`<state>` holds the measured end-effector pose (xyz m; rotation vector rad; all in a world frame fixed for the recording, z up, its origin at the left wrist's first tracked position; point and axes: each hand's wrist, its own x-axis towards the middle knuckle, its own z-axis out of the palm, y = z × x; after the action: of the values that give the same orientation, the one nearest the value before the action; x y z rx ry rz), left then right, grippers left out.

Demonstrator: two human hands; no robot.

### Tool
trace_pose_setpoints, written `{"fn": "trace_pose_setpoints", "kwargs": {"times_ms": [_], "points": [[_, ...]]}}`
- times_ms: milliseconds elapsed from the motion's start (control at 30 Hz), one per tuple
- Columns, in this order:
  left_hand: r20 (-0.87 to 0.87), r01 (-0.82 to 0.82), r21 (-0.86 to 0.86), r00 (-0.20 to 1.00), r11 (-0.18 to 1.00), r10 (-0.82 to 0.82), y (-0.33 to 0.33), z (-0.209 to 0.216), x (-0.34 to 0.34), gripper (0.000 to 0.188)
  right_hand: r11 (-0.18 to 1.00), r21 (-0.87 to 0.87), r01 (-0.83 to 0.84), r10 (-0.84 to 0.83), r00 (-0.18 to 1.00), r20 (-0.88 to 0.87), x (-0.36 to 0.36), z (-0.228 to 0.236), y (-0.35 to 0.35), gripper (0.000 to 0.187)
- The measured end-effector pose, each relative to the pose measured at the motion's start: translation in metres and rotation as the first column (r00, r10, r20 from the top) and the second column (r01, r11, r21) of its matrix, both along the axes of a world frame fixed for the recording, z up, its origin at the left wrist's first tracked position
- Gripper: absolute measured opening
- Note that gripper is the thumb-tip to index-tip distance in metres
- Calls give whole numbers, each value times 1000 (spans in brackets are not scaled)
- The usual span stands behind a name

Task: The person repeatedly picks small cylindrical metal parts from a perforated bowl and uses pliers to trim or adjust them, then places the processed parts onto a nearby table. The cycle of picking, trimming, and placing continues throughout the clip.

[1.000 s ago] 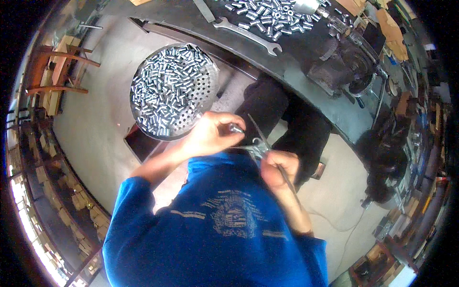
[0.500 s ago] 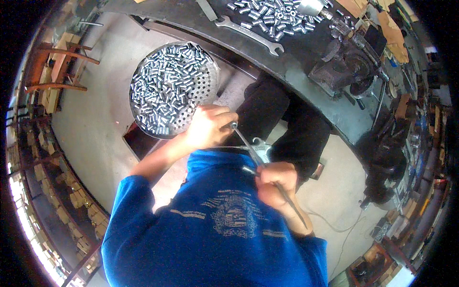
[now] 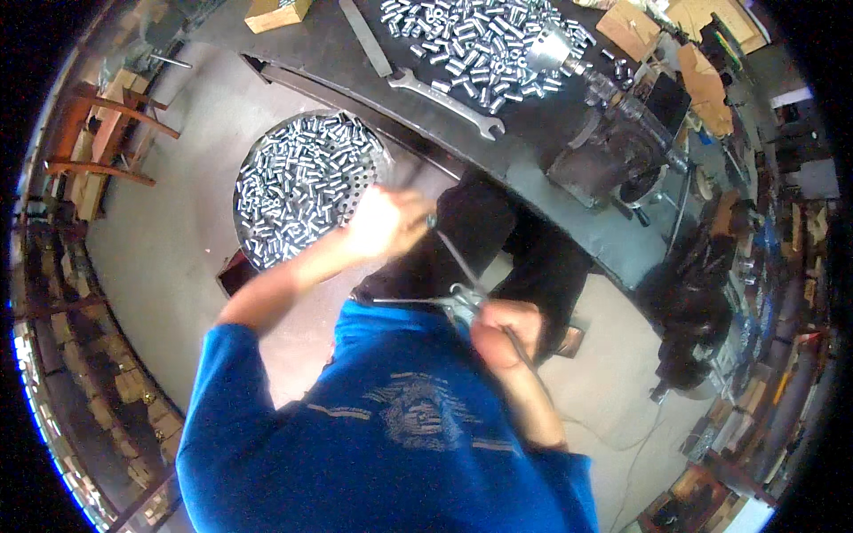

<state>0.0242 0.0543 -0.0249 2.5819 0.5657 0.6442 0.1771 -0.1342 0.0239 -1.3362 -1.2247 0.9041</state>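
My left hand (image 3: 386,222), blurred by motion, is closed round a small metal sleeve (image 3: 432,219), whose end peeks out past the fingertips. In my right hand (image 3: 508,333) is a slim, long file-like tool (image 3: 459,262). Its tip points up and left, close to the sleeve; whether they touch I cannot tell. By the right fingers, over my lap, is a silver air blow gun (image 3: 464,305) with a thin nozzle reaching left. Beyond the left hand a round perforated metal tray (image 3: 380,169) holds a heap of shiny sleeves (image 3: 298,182).
The dark workbench (image 3: 533,164) runs along the far side and right. It bears another sleeve pile (image 3: 471,44), an open-ended wrench (image 3: 449,105), a flat metal bar (image 3: 364,37), a chuck (image 3: 548,49) on a dark machine (image 3: 604,147) and a wooden block (image 3: 277,13). A wooden stool-like frame (image 3: 111,133) stands left.
The view has shifted, showing more of the bench. The sleeve by my right hand has gone out of sight, and the blow gun now appears nearer that hand. My left hand stays near the tool's tip.
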Motion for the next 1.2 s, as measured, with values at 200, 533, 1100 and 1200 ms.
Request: {"fn": "trace_pose_setpoints", "kwargs": {"times_ms": [200, 533, 1100, 1200], "points": [[90, -271, 121, 961, 955, 261, 139, 42, 90, 29, 1000, -7, -2, 1, 979, -205, 3, -18, -23, 22], [-79, -203, 18, 976, 979, 203, 114, 23, -13, 24, 992, -82, 92, -102, 986, -130, -10, -12, -21, 24], [-608, -638, -155, 663, 754, 436, 78, -138, -133, 23, 999, -37, 32, -36, 992, -122, -22, -14, -8, 20], [-479, -610, -314, 763, 727, 433, 62, -96, -123, 22, 993, -113, -30, 17, 994, -112, -14, -10, -12, 24]]}}
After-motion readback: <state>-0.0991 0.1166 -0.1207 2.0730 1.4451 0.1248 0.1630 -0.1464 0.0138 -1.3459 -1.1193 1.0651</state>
